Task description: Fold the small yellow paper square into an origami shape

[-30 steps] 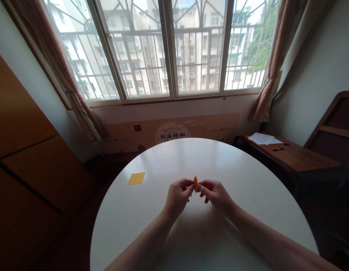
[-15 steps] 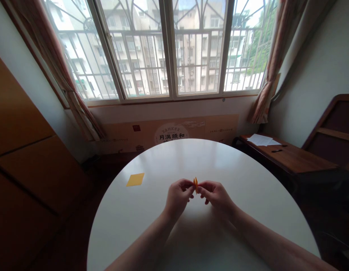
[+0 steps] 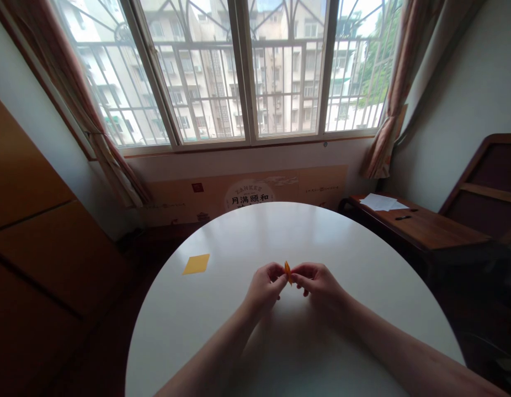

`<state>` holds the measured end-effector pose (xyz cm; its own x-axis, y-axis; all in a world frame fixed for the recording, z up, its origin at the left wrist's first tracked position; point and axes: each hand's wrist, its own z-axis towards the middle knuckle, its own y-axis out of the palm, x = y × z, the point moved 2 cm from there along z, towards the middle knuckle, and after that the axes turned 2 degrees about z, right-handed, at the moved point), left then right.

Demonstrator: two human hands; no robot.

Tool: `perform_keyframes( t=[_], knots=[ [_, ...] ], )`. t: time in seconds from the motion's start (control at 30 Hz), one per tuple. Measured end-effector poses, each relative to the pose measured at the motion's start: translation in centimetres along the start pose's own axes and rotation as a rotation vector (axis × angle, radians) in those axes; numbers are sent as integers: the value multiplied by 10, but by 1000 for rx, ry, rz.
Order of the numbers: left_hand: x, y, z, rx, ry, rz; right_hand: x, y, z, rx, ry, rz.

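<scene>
A small folded piece of orange paper (image 3: 288, 269) is held upright above the middle of the table, between both sets of fingertips. My left hand (image 3: 267, 284) pinches it from the left side, thumb toward me. From the right, my right hand (image 3: 317, 281) has thumb and index finger closed on the same paper. The exact folds are too small to make out. Farther left, a flat yellow-orange paper square (image 3: 196, 264) lies by itself on the white round table (image 3: 176, 331).
Behind the table, a printed panel (image 3: 214, 193) stands below the barred window (image 3: 206, 77). At the right, a wooden bench (image 3: 437, 226) carries white paper sheets (image 3: 382, 202) and a small dark object (image 3: 403, 218). An orange-brown cabinet (image 3: 32, 237) stands on the left.
The folded paper has turned slightly and its upper edges look closer together. Both hands keep their hold, with small finger shifts. The camera view has moved a little.
</scene>
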<state>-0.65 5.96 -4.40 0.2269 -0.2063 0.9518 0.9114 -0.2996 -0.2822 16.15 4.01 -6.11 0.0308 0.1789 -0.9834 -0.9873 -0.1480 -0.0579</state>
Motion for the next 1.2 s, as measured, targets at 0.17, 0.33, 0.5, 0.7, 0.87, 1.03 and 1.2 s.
perform_keyframes(
  t=[0.17, 0.33, 0.5, 0.7, 0.87, 1.03, 1.2],
  knots=[
    [-3, 1, 0, -28, -9, -17, 0, -3, 1, -23, -20, 22],
    [-4, 0, -2, -44, -23, -58, 0, -2, 0, -46, -31, 42],
    [2, 0, -7, -85, -20, -115, -1, -1, -1, -50, -42, 46],
    [4, -1, -9, -123, -41, -151, -5, 1, -1, -70, -59, 16],
    [1, -1, -8, -142, -63, -163, -7, 4, -3, -44, -74, -6],
    [-2, -1, -6, -117, -66, -144, -9, 6, -3, -42, -53, -24],
    [-7, -2, -4, -103, -72, -123, -5, 6, -2, -51, -35, -5]
  ],
)
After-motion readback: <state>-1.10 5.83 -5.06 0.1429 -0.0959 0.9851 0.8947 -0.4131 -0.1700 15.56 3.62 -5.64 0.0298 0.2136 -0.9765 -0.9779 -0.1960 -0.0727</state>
